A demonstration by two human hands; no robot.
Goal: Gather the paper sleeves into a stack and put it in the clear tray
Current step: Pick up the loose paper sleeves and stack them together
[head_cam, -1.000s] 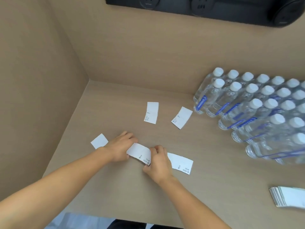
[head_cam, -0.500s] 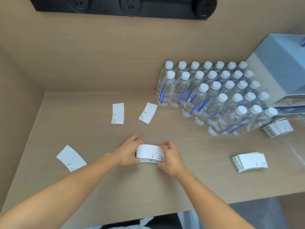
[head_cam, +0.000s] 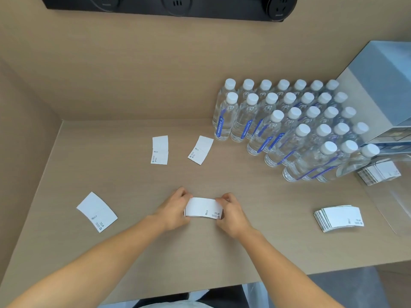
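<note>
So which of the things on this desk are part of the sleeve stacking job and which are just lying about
Job: held stack, both hands, three loose sleeves, finished stack, clear tray.
Lying about: water bottles, power strip, grey box.

Clear tray (head_cam: 391, 210) — cut by right edge; sleeve print (head_cam: 213, 213) — illegibly small

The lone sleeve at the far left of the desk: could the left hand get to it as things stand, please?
Probably yes. The sleeve lies flat on bare desk with nothing between it and the left hand, but that hand first has to release the small stack it holds with the right hand.
</note>
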